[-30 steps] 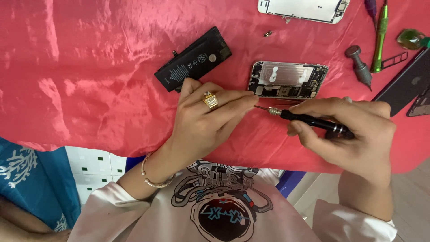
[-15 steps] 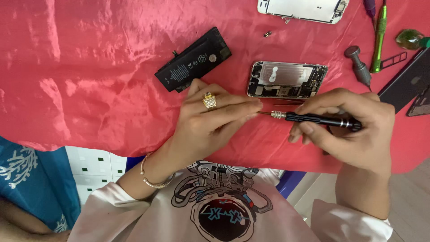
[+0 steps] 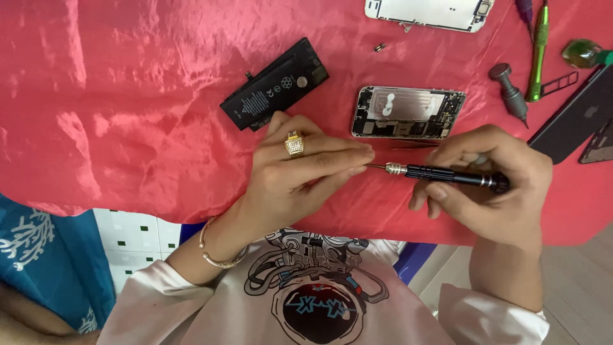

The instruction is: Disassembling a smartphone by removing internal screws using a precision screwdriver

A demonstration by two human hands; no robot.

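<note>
My right hand (image 3: 491, 185) grips a thin black screwdriver (image 3: 440, 174) held level, its metal tip pointing left. My left hand (image 3: 300, 169), with a gold ring, pinches its fingertips at that tip; whatever sits between them is too small to make out. Just behind the tool lies an opened phone body (image 3: 407, 113) with its inner parts showing. A black flat battery (image 3: 274, 84) lies loose to the left of it on the red satin cloth (image 3: 128, 96). Thin tweezers (image 3: 415, 145) rest beside the phone's near edge.
A white phone screen panel (image 3: 428, 13) lies at the top edge, a tiny loose part (image 3: 379, 46) below it. At the right are a green-handled tool (image 3: 537, 51), a grey suction tool (image 3: 509, 92), a dark phone back (image 3: 578, 118) and a green bottle (image 3: 582, 53).
The screwdriver has levelled out and slid slightly right with my right hand. My left fingertips stay at its tip.
</note>
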